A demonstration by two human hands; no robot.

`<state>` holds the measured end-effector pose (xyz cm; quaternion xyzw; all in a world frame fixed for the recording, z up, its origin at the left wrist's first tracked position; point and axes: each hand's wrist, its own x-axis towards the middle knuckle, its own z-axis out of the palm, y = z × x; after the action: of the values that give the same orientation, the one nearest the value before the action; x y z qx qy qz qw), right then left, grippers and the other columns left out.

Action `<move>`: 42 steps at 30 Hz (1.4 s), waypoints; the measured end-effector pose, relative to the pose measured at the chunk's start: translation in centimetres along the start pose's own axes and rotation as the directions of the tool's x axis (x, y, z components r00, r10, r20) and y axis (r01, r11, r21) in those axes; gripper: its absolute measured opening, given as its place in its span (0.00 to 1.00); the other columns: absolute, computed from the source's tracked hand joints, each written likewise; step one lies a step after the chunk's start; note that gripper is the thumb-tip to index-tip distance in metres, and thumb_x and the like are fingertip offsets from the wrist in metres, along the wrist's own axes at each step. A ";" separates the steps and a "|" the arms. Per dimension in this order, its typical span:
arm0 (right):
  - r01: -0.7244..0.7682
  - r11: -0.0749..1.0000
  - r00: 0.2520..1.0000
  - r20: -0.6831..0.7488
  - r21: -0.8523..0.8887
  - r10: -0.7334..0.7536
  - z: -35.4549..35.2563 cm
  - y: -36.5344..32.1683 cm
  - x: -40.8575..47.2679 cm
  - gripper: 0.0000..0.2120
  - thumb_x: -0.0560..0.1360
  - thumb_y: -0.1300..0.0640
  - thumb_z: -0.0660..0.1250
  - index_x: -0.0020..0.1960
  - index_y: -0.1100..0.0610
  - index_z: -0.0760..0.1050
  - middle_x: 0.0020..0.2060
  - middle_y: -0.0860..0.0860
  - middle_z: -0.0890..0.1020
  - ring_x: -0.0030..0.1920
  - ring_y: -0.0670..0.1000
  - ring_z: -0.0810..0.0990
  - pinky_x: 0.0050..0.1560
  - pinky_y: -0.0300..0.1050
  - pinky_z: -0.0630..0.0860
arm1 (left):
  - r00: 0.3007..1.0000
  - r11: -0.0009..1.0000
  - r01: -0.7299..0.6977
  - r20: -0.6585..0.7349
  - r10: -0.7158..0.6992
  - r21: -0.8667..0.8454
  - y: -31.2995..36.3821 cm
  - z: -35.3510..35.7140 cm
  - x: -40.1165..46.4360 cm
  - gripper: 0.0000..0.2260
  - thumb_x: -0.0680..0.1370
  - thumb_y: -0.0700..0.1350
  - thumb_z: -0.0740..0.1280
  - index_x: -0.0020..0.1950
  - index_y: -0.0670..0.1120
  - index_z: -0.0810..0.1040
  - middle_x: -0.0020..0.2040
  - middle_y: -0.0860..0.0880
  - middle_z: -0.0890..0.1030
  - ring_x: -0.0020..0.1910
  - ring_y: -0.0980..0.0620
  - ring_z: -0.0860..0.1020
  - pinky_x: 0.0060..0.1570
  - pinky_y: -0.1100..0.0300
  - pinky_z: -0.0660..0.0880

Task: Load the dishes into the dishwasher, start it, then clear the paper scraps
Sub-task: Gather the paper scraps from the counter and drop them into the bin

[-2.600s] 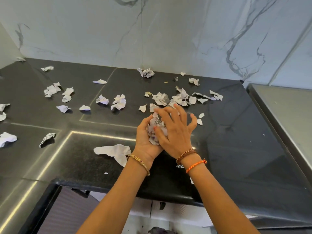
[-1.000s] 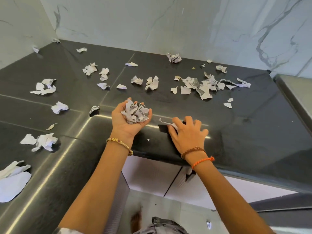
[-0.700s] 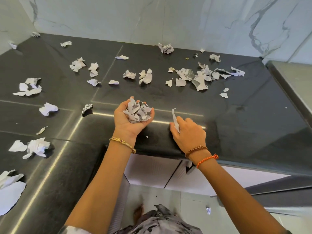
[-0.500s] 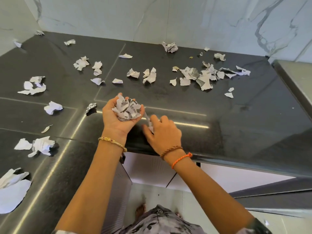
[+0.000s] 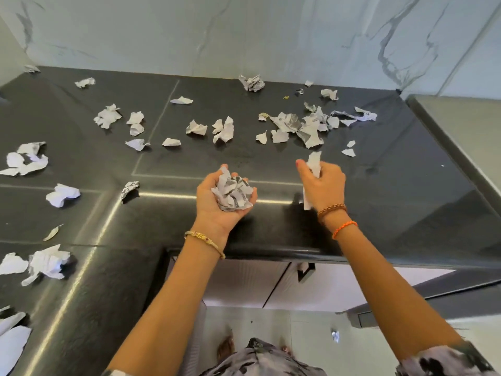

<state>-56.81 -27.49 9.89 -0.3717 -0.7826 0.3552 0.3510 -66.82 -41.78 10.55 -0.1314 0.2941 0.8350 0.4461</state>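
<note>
Your left hand [image 5: 221, 202] is turned palm up over the counter [image 5: 406, 191], its fingers curled round a wad [image 5: 233, 193] of crumpled scraps that fills the palm. Your right hand [image 5: 322, 185] grips a single strip [image 5: 314, 164], which sticks out above the fist and hangs out below it. The remaining scraps [image 5: 223, 129] lie scattered on the counter: a dense cluster [image 5: 303, 126] just beyond the right hand, loose pieces toward the back wall, and larger torn sheets [image 5: 46, 263] along the left run of the counter. One scrap [image 5: 335, 335] lies on the floor. Treat the paper as very light, soft and non-fragile; it probably compresses readily and springs back when released. Flat pieces likely sit flush on the glossy stone and resist a direct pinch, so slide them to a neighbour or lift them by a raised torn edge. Take crumpled pieces across their bulk. Keep the left fingers curled, because the wad is loose and pieces at its rim can spill if the palm tilts. Press the strip into the wad before you reach for more. Gather the near cluster by sweeping it together, not piece by piece. The load is light enough that air movement from a fast hand may scatter the small scraps.
</note>
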 end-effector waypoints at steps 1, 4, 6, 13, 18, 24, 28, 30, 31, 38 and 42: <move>-0.019 0.989 0.997 -0.071 0.149 0.030 0.0 -1.1 0.0 0.23 0.75 0.54 0.68 0.25 0.57 0.64 0.21 0.50 0.67 0.27 0.47 0.66 0.30 0.40 0.62 | 0.999 0.999 0.035 0.014 -0.035 0.015 -0.8 0.4 0.2 0.07 0.78 0.44 0.59 0.41 0.49 0.75 0.35 0.49 0.74 0.36 0.51 0.74 0.41 0.53 0.74; 0.064 0.965 0.993 -0.114 0.255 -0.036 0.9 -4.8 -0.2 0.17 0.75 0.54 0.67 0.28 0.55 0.72 0.20 0.43 0.69 0.24 0.41 0.67 0.29 0.36 0.64 | 0.982 0.986 0.150 0.106 -0.157 0.069 -2.3 1.8 0.8 0.07 0.78 0.44 0.58 0.46 0.48 0.75 0.37 0.47 0.76 0.37 0.49 0.76 0.36 0.53 0.79; 0.213 0.966 0.974 -0.106 0.145 -0.199 2.0 -6.3 -0.5 0.16 0.75 0.51 0.66 0.32 0.57 0.72 0.22 0.44 0.69 0.25 0.43 0.67 0.28 0.38 0.62 | 0.964 0.972 0.195 0.158 -0.215 0.132 -2.8 2.7 1.1 0.09 0.79 0.44 0.57 0.48 0.47 0.76 0.40 0.46 0.79 0.38 0.48 0.79 0.36 0.53 0.79; 0.437 0.809 0.899 0.169 -0.393 -0.404 3.4 -4.2 -0.7 0.31 0.71 0.36 0.48 0.51 0.58 0.79 0.49 0.54 0.77 0.51 0.55 0.72 0.48 0.44 0.63 | 0.954 0.984 0.179 0.243 -0.175 0.008 -2.0 3.8 3.3 0.18 0.79 0.54 0.55 0.41 0.44 0.78 0.33 0.46 0.81 0.30 0.50 0.82 0.32 0.59 0.80; 0.441 0.736 0.879 0.413 -0.513 -0.239 1.7 -3.0 0.8 0.44 0.65 0.30 0.34 0.71 0.49 0.63 0.70 0.49 0.59 0.73 0.52 0.46 0.67 0.54 0.38 | 0.912 0.967 0.176 0.340 -0.230 0.182 -2.3 5.5 4.8 0.25 0.77 0.63 0.54 0.55 0.45 0.77 0.45 0.46 0.82 0.42 0.49 0.83 0.46 0.55 0.79; 0.448 0.693 0.888 0.375 -0.565 -0.268 -0.7 -2.2 5.5 0.52 0.57 0.22 0.41 0.75 0.47 0.53 0.74 0.50 0.51 0.74 0.53 0.38 0.66 0.61 0.30 | 0.901 0.957 0.161 0.359 -0.242 0.242 -3.5 7.9 7.3 0.14 0.79 0.54 0.57 0.52 0.46 0.77 0.42 0.47 0.83 0.39 0.50 0.83 0.38 0.57 0.81; 0.461 0.755 0.882 0.338 -0.467 -0.330 -1.8 -1.1 8.5 0.55 0.55 0.18 0.38 0.75 0.47 0.55 0.74 0.50 0.54 0.74 0.51 0.40 0.68 0.60 0.33 | 0.909 0.963 0.173 0.343 -0.237 0.209 -4.8 9.7 9.6 0.16 0.77 0.52 0.58 0.61 0.47 0.73 0.50 0.46 0.81 0.45 0.48 0.81 0.41 0.53 0.79; 0.432 0.795 0.899 0.277 -0.425 -0.341 -1.6 -0.1 10.1 0.51 0.61 0.23 0.31 0.74 0.49 0.57 0.73 0.52 0.57 0.75 0.53 0.43 0.68 0.56 0.35 | 0.903 0.957 0.200 0.341 -0.264 0.211 -6.1 10.7 10.5 0.25 0.72 0.54 0.61 0.68 0.50 0.69 0.54 0.46 0.79 0.47 0.46 0.80 0.42 0.50 0.79; 0.433 0.792 0.901 0.237 -0.431 -0.363 -1.3 0.4 10.7 0.48 0.65 0.26 0.30 0.74 0.51 0.59 0.72 0.54 0.61 0.74 0.55 0.46 0.68 0.56 0.37 | 0.894 0.955 0.212 0.352 -0.276 0.208 -6.6 11.1 10.8 0.25 0.71 0.54 0.61 0.67 0.49 0.70 0.54 0.45 0.79 0.46 0.46 0.81 0.43 0.48 0.79; 0.391 0.801 0.878 -0.076 -0.453 -0.472 -1.5 2.8 15.2 0.34 0.71 0.30 0.48 0.64 0.50 0.73 0.63 0.54 0.72 0.68 0.54 0.61 0.65 0.57 0.50 | 0.914 0.976 0.163 0.352 -0.204 0.141 -8.8 12.9 13.9 0.23 0.80 0.53 0.53 0.45 0.44 0.84 0.43 0.44 0.84 0.40 0.47 0.84 0.39 0.50 0.80; 0.180 0.981 0.965 -0.179 -0.077 -0.192 -2.8 4.8 18.6 0.29 0.68 0.33 0.52 0.56 0.50 0.78 0.56 0.50 0.75 0.60 0.49 0.71 0.62 0.52 0.65 | 0.942 0.984 0.179 0.293 -0.165 -0.019 -8.7 13.4 14.8 0.15 0.79 0.50 0.56 0.52 0.42 0.78 0.48 0.42 0.82 0.45 0.44 0.81 0.39 0.50 0.80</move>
<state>-61.80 -8.94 12.68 -0.3384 -0.7884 0.2607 0.4427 -67.48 -20.00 10.77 -0.0428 0.1940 0.8095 0.5525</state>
